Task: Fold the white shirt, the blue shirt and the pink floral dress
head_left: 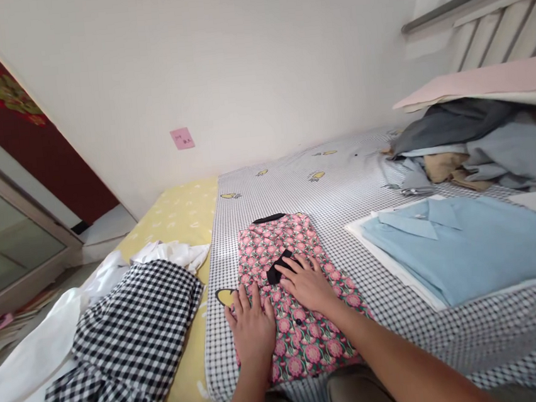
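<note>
A pink floral shirt (290,354), folded into a long rectangle, lies on the checked sheet in front of me, with black trim along its far end. My left hand (252,329) rests flat on the shirt's left edge, fingers spread toward the far end. On the middle of the shirt lies my right hand (308,284), its fingers stretched out and partly over a black cuff (275,272). Neither hand grips anything. The cloth under both palms is hidden.
A folded light blue shirt (481,244) lies at right on white cloth. Behind it sits a heap of grey and tan clothes (509,146). On the left, a black-and-white checked garment (133,334) and white cloth (39,343) lie on the yellow sheet (181,212). A wall (255,69) stands behind.
</note>
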A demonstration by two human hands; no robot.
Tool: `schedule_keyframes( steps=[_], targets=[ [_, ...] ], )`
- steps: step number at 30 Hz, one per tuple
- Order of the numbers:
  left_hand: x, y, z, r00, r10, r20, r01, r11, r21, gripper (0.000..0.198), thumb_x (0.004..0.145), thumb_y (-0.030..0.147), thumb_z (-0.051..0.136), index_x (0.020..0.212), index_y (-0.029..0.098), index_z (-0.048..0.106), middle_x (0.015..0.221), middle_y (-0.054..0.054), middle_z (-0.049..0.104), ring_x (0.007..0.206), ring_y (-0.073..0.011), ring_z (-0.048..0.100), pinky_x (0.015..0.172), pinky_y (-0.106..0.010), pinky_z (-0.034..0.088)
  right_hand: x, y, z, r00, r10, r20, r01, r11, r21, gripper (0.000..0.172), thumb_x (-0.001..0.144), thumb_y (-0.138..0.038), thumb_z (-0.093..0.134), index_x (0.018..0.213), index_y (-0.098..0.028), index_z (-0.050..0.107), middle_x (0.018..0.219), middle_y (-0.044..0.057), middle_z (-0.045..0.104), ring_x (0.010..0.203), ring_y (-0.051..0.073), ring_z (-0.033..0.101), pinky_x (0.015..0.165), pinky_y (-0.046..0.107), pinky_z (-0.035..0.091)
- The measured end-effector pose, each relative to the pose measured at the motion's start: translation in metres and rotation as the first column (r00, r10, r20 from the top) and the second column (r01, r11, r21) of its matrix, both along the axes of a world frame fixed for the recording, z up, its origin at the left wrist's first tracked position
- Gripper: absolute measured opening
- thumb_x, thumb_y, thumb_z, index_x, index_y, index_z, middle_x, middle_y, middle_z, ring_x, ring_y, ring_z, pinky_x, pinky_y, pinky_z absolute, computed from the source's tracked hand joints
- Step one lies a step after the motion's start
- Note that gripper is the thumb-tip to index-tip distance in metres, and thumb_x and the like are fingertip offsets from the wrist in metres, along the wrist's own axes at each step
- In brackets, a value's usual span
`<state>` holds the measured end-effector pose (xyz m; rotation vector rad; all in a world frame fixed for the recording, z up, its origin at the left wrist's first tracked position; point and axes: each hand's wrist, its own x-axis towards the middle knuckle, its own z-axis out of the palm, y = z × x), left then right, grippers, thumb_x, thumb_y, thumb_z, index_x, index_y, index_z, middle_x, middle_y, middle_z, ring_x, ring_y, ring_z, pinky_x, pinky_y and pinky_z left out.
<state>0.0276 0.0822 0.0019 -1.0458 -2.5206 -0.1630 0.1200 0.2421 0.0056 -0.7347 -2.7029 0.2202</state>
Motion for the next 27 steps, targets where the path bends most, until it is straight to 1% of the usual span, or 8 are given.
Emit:
schedule_keyframes(
  steps=[3, 10, 15, 27],
  targets=[
    [-0.0001, 0.0000, 0.0005, 1.000, 0.002, -0.009, -0.002, 1.000, -0.018, 0.050, 0.104, 0.036, 0.040, 0.150, 0.021, 0.055, 0.158, -0.016, 0.053, 0.144, -0.0375, 0.051, 0.118, -0.063, 0.038, 0.0002, 0.0004, 0.0013, 1.000, 0.001, 0.001, -0.001, 1.000, -0.012, 0.052, 0.108, -0.052, 0.032, 0.154, -0.038, 0.050, 0.166, -0.002, 0.044, 0.154, 0.033, 0.032, 0.124, 0.062, 0.022],
    [-0.0007, -0.0005, 0.0013, 0.999, 0.009, -0.034, -0.011, 0.999, -0.043, 0.051, 0.104, 0.036, 0.039, 0.150, 0.022, 0.054, 0.157, -0.015, 0.055, 0.144, -0.0365, 0.051, 0.117, -0.062, 0.039, -0.0001, 0.0002, 0.0003, 1.000, -0.006, -0.021, 0.005, 0.999, -0.036, 0.052, 0.107, -0.052, 0.034, 0.153, -0.038, 0.052, 0.164, 0.000, 0.046, 0.153, 0.032, 0.033, 0.125, 0.063, 0.020],
    [-0.0009, -0.0003, 0.0028, 1.000, 0.009, -0.027, -0.010, 0.999, -0.053, 0.051, 0.103, 0.035, 0.039, 0.150, 0.022, 0.054, 0.158, -0.015, 0.054, 0.144, -0.0361, 0.051, 0.117, -0.062, 0.039, -0.0006, 0.0008, -0.0028, 0.999, -0.006, -0.044, 0.005, 1.000, -0.025, 0.051, 0.107, -0.053, 0.035, 0.153, -0.039, 0.052, 0.164, 0.000, 0.047, 0.153, 0.033, 0.034, 0.124, 0.062, 0.020],
    [-0.0003, -0.0008, 0.0043, 1.000, 0.002, -0.005, -0.002, 0.999, -0.037, 0.051, 0.103, 0.035, 0.040, 0.150, 0.021, 0.054, 0.158, -0.016, 0.054, 0.144, -0.0367, 0.050, 0.118, -0.063, 0.038, -0.0014, 0.0005, -0.0038, 0.998, -0.008, -0.056, 0.007, 1.000, -0.004, 0.051, 0.107, -0.052, 0.035, 0.152, -0.038, 0.053, 0.163, 0.001, 0.049, 0.152, 0.032, 0.035, 0.124, 0.062, 0.020]
  ],
)
